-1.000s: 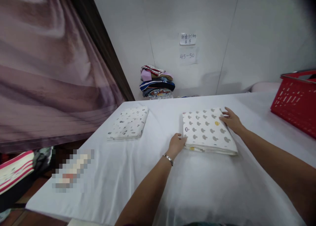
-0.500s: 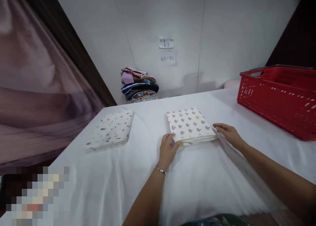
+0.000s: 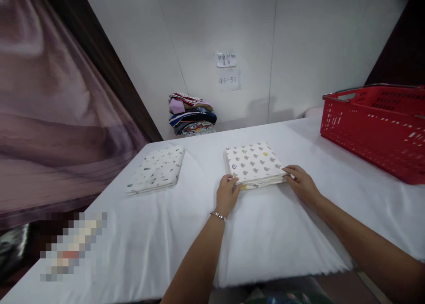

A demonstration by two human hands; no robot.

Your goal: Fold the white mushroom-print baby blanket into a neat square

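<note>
A folded white cloth [image 3: 255, 162] with grey mouse-head prints and a few yellow ones lies on the table, its layered edge toward me. My left hand [image 3: 228, 193], with a silver bracelet at the wrist, grips its near left corner between thumb and fingers. At the near right corner, my right hand [image 3: 301, 184] pinches the layers, thumb below and fingers on top. To the left lies a second folded white cloth [image 3: 157, 170] with small dark prints, apart from both hands.
A red plastic basket [image 3: 372, 136] stands at the right. Beyond the white-covered table [image 3: 186, 233] is a stack of folded fabrics [image 3: 192, 116] against the wall. Two paper notes [image 3: 229, 80] hang above it. A pinkish curtain [image 3: 66, 118] drapes at the left; a pixelated patch covers the table's lower left.
My right hand has moved in from beside the cloth and now grips its near right corner. The cloth's near edge looks slightly lifted, its layers more visible. The view has shifted a little.
</note>
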